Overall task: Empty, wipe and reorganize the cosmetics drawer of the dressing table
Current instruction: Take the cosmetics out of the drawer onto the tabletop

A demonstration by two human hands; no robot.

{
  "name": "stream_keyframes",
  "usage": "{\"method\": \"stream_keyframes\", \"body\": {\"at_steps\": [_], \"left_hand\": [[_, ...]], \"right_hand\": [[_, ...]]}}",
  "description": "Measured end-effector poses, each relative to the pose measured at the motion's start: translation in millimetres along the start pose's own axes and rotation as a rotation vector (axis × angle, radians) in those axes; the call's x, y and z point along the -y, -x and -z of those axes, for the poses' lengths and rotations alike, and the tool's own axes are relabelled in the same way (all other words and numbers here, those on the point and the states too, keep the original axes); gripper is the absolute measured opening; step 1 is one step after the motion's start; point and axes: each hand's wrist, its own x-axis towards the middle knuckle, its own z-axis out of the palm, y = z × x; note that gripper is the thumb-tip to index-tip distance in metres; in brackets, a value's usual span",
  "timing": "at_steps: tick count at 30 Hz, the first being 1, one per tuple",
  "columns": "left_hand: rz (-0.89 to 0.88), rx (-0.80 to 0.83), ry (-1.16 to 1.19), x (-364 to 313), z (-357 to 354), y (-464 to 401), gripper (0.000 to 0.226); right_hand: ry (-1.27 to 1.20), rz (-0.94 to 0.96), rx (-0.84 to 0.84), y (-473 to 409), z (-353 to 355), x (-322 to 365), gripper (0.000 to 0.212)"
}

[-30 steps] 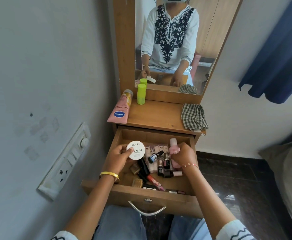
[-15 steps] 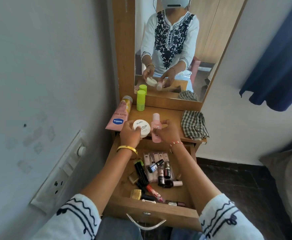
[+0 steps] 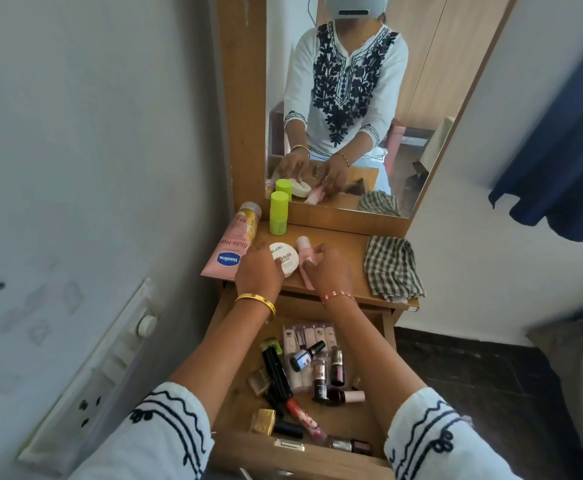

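On the desk (image 3: 335, 244), left of centre, her left hand (image 3: 259, 273) is gripping the round white tin (image 3: 285, 259); just right, her right hand (image 3: 330, 271) is grasping the pink bottle (image 3: 304, 247). She is likely better standing both far back, beside the green bottle (image 3: 279, 213), while the near drawer (image 3: 352, 420) is holding the remaining cosmetics.

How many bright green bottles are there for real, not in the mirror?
1. The green bottle stands upright on the tabletop by the mirror, beside the pink tube. The other is its reflection.
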Motion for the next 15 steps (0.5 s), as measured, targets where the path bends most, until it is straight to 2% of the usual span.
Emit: {"method": "stream_keyframes", "body": {"at_steps": [3,6,9,12,15], "left_hand": [[-0.018,0.017,-0.047,1.0,-2.8,-0.2,0.038],[-0.045,-0.002,-0.065,2.1,-1.7,3.4,0.036],[-0.185,-0.029,-0.079,3.6,-2.9,15.0,0.035],[-0.369,0.025,-0.184,8.3,-8.0,29.0,0.039],[-0.399,0.041,-0.309,10.1,-10.5,28.8,0.042]], "right_hand": [[-0.027,0.035,0.021,0.4,-0.2,-5.3,0.031],[-0.161,-0.004,0.070,1.2,1.7,-12.0,0.034],[-0.262,0.012,0.102,6.1,1.1,-20.1,0.036],[-0.236,0.089,0.111,12.0,0.0,-25.0,0.038],[-0.225,0.137,0.092,11.4,-3.0,-28.4,0.031]]}}
